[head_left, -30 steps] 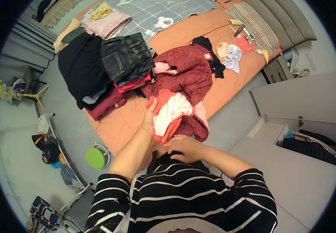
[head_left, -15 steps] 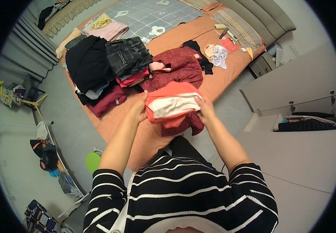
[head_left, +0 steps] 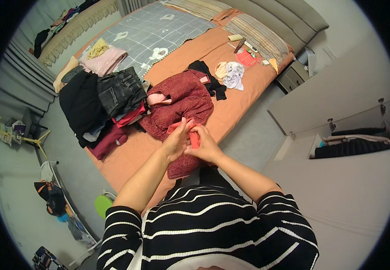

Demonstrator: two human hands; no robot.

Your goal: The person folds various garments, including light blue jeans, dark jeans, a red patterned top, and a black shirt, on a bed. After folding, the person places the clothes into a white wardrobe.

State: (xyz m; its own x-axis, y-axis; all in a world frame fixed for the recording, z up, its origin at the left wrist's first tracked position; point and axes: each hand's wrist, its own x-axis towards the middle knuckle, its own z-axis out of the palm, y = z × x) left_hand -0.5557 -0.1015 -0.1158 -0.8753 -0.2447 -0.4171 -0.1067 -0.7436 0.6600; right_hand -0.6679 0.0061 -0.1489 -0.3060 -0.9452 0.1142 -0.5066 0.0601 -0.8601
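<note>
Near the centre of the frame, the left hand (head_left: pixel 175 143) and right hand (head_left: pixel 205 145) are both gripping a coral-red cloth (head_left: pixel 195 140), their fingers covering most of it. Its outline is hiding there, making its overall long axis unreadable; one visible strip is running roughly up-down. The hands are partly blocking a dark-red patterned garment (head_left: pixel 181 96) beyond.

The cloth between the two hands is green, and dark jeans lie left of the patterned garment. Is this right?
The colour is wrong: the head view shows coral-red cloth between the left hand and the right hand. Dark jeans do lie left of the patterned garment.
</note>
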